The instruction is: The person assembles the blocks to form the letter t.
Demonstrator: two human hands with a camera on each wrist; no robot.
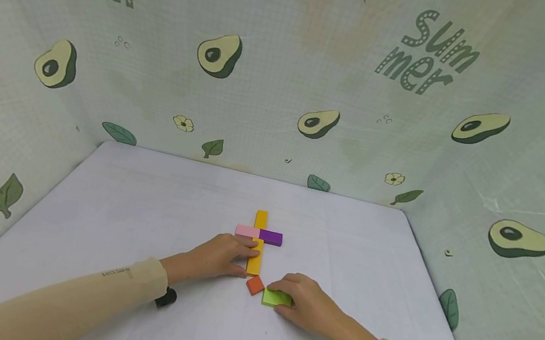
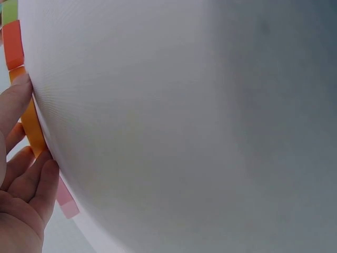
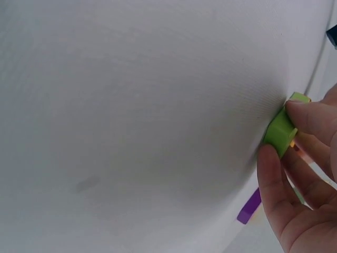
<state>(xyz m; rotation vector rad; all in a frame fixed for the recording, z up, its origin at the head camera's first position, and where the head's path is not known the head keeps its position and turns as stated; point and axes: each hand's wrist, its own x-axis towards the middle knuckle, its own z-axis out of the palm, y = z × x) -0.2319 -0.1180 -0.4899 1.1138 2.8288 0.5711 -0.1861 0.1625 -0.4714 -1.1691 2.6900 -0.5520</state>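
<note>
On the white table, a long yellow block [image 1: 254, 262] lies lengthwise. My left hand [image 1: 221, 256] holds it, the fingertips over its far part and the thumb by its near end. The left wrist view shows the thumb [image 2: 20, 95] and fingers at separate places along this block. A green block [image 1: 276, 298] is pinched between the thumb and fingers of my right hand [image 1: 310, 304], low at the table. Between the yellow and green blocks sits a small orange-red block [image 1: 255, 285], turned at an angle. My right palm is partly hidden in the right wrist view.
Beyond the held yellow block, a pink block [image 1: 247, 231] and a purple block [image 1: 270, 238] lie end to end crosswise. Another yellow block [image 1: 261, 219] extends behind them. A patterned cloth [image 1: 255, 143] with avocados and leaves walls the table's back and sides.
</note>
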